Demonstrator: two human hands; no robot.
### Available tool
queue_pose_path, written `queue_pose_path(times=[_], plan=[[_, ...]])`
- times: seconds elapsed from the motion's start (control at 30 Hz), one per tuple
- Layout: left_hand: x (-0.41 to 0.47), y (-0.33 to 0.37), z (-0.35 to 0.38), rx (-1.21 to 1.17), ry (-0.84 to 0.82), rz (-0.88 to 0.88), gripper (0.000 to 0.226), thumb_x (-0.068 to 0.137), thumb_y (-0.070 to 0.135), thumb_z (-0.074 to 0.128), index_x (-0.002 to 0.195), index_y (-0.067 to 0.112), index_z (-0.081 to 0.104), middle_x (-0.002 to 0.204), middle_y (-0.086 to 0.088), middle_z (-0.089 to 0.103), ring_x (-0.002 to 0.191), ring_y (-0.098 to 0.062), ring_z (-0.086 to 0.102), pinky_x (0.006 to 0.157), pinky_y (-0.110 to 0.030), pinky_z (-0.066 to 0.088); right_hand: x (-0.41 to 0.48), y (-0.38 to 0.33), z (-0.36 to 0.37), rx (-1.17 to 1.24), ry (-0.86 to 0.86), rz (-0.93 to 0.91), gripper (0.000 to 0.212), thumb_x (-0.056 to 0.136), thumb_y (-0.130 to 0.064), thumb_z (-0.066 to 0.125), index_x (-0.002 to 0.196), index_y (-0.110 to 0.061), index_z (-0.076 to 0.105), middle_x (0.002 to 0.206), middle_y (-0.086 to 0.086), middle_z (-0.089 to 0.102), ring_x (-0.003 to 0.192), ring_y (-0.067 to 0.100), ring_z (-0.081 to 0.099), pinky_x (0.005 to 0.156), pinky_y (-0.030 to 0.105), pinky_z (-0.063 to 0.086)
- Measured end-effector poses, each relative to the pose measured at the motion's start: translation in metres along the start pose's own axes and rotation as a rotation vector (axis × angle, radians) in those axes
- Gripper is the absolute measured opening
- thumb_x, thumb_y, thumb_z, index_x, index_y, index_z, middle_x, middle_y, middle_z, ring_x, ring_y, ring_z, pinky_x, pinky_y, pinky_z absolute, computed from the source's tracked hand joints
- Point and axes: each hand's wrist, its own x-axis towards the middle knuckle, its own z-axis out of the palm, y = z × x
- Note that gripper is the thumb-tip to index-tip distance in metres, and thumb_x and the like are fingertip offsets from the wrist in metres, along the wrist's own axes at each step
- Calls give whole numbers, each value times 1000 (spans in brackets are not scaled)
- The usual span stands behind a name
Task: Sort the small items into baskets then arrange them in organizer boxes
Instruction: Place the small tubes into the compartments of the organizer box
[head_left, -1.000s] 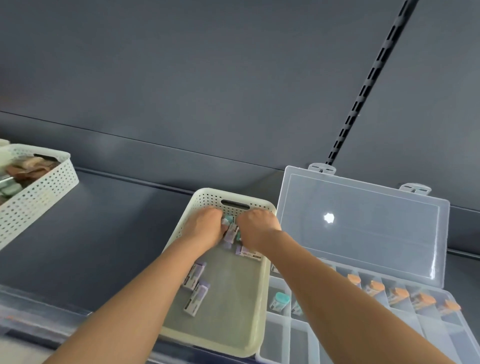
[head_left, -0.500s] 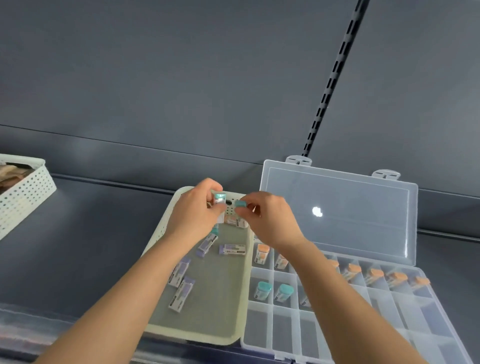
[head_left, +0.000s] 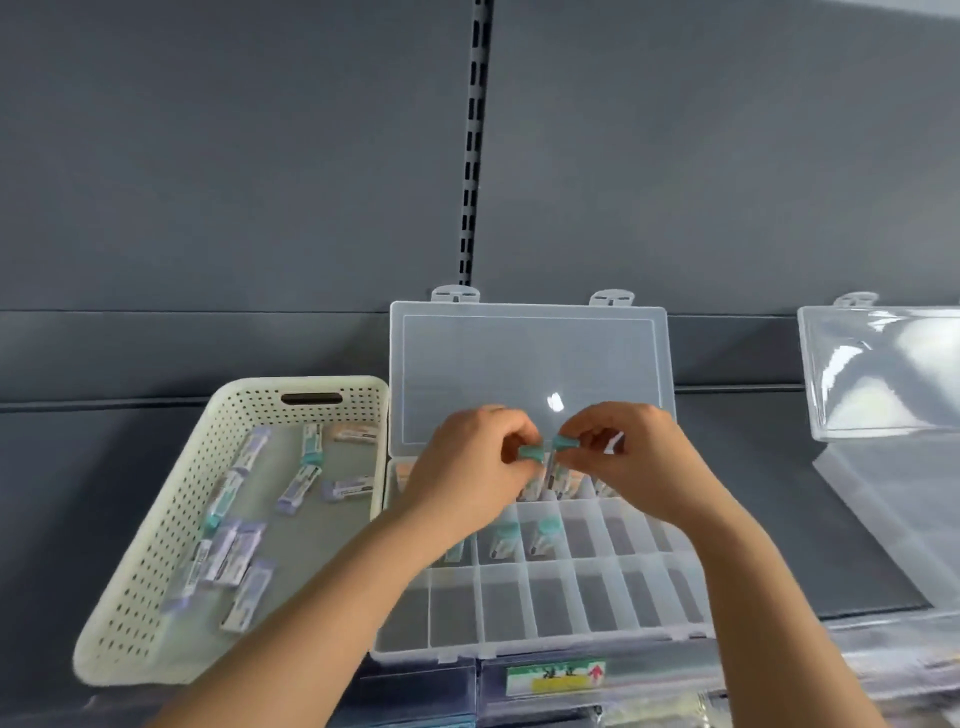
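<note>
Tube (head_left: 554, 460) pinched by right hand (head_left: 636, 460) stands upright, cap up; left hand (head_left: 465, 467) pinches another.

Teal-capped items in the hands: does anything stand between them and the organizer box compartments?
Nothing visible does. The lid stands open at the back; the left hand and right hand pinch the teal-capped items above the organizer box.

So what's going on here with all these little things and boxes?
A person is filling a clear organizer box, its lid standing open. Above the box, the left hand pinches a teal-capped item and the right hand pinches a second one. A few teal-capped ones already sit in the middle row. More loose items lie in the cream basket to the left.
</note>
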Motion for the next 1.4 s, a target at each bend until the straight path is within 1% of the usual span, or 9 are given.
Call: queue_pose_path(times=[0.17, 0.27, 0.37, 0.53, 0.7, 0.8, 1.0, 1.3, 1.4], plan=[[8, 24, 31, 152, -93, 118, 13, 82, 21, 67, 94, 22, 72, 89, 5, 68, 78, -15, 59, 70, -30, 50, -16, 23, -22, -91, -6, 36, 11, 76, -18, 78, 85, -22, 74, 77, -11, 69, 68, 1, 60, 63, 8, 45], [11, 30, 44, 243, -134, 146, 13, 84, 25, 63, 96, 24, 70, 92, 5, 66, 86, -16, 57, 69, -28, 48, -22, 33, -31, -132, -25, 68, 11, 76, -18, 78, 85, -21, 74, 77, -9, 69, 70, 6, 61, 70, 20, 52], [10, 32, 55, 284, -151, 169, 13, 85, 26, 65, 96, 22, 70, 92, 5, 63, 88, -14, 54, 64, -24, 36, -26, 40, -34, -170, -71, 82, 10, 76, -19, 78, 84, -21, 74, 77, -10, 68, 71, 6, 61, 72, 26, 54], [7, 29, 68, 372, -152, 175, 15, 85, 26, 65, 97, 21, 71, 94, 3, 65, 87, -15, 55, 69, -21, 37, -29, 51, -21, -222, -163, 104, 11, 75, -20, 77, 85, -24, 74, 81, -11, 70, 73, 6, 63, 74, 23, 55], [6, 26, 75, 454, -188, 174, 15, 85, 25, 64, 98, 22, 71, 95, 4, 66, 88, -16, 53, 71, -26, 41, -31, 62, -8, -236, -240, 116, 10, 76, -22, 77, 85, -23, 73, 82, -10, 68, 69, 2, 58, 69, 13, 49], [5, 25, 79, 475, -199, 178, 15, 86, 26, 64, 99, 22, 71, 97, 5, 67, 89, -17, 54, 75, -28, 43, -31, 66, -7, -245, -249, 107, 9, 76, -24, 78, 84, -24, 73, 78, -14, 63, 67, 1, 55, 63, 7, 44], [3, 24, 83, 469, -182, 185, 16, 87, 27, 64, 101, 22, 70, 98, 4, 67, 88, -14, 52, 74, -26, 40, -31, 72, -8, -262, -270, 88, 11, 76, -24, 77, 86, -25, 72, 82, -11, 64, 73, 8, 59, 74, 23, 54], [3, 18, 84, 459, -193, 154, 17, 85, 28, 67, 101, 23, 70, 96, 4, 65, 86, -13, 51, 70, -24, 40, -29, 72, -8, -272, -293, 81, 19, 75, -29, 79, 93, -28, 71, 81, -16, 58, 73, 6, 57, 71, 17, 52], [3, 17, 83, 457, -184, 161, 17, 85, 29, 67, 100, 23, 71, 94, 4, 65, 84, -12, 49, 68, -24, 35, -29, 71, -8, -269, -302, 85, 24, 75, -32, 79, 98, -29, 70, 84, -14, 59, 77, 8, 59, 77, 21, 54]])
